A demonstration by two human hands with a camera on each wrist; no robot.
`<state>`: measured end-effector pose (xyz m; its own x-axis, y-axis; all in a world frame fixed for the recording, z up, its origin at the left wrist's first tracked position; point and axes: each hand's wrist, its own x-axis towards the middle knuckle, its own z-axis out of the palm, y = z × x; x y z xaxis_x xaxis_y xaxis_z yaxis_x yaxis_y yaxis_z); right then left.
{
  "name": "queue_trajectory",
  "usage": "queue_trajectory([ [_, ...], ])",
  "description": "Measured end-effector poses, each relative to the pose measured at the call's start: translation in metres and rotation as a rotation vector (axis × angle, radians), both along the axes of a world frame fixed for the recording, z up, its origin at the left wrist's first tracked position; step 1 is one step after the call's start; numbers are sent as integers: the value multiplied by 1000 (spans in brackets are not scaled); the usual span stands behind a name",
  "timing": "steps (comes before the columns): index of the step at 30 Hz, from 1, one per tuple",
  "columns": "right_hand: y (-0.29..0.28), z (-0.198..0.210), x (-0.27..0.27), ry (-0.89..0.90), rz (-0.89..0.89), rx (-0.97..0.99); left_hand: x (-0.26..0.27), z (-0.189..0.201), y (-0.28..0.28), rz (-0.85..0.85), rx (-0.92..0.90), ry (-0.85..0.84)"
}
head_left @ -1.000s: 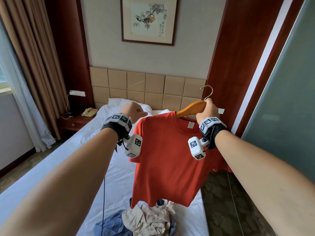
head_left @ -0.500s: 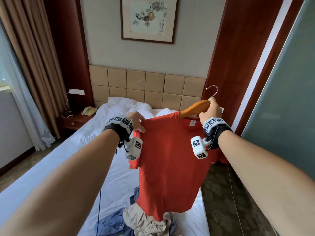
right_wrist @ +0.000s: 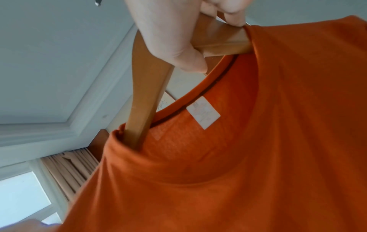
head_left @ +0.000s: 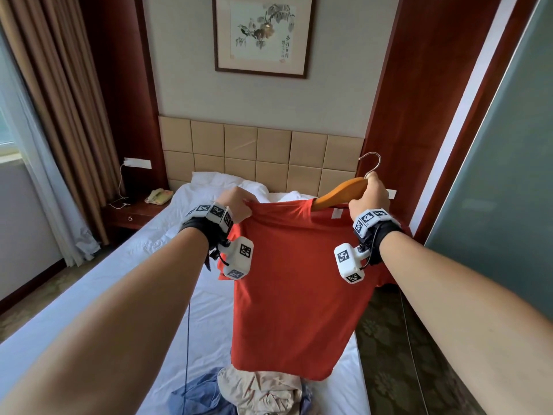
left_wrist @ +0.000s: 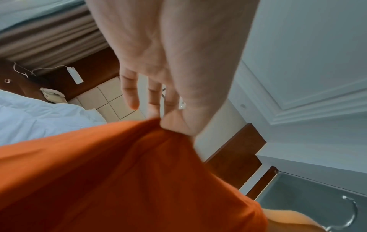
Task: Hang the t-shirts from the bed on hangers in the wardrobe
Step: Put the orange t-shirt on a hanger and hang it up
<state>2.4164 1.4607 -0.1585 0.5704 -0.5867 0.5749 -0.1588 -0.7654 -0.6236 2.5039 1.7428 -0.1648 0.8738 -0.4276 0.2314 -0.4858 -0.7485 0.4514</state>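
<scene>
One red t-shirt [head_left: 293,283], one hanger [head_left: 341,191] — perhaps three heaped garments [head_left: 257,390].

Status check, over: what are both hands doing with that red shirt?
Right hand grips wooden hanger, both arms inside collar. Left hand pinches red t-shirt shoulder. More clothes piled on bed. Nothing in the way.

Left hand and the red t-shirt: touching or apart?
Touching. In the left wrist view the left hand pinches a bunched fold of the red t-shirt between thumb and fingers; the head view agrees.
</scene>
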Motion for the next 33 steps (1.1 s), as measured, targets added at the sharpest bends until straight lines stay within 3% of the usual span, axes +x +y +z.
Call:
queue_trajectory([
  [6,3,-1,4,-13,13,38,-4,11,-11,-148,-207,70],
  [14,2,6,3,8,29,54,-1,-11,-20,-24,68,-61],
  [22,-10,4,-2,26,1,109,-1,-8,-16,-121,-194,-57],
  [26,-11,2,-2,33,-8,145,3,-11,-12,-80,-347,-15],
  [33,-8,4,1,35,-38,189,9,-10,-8,1,-266,79],
])
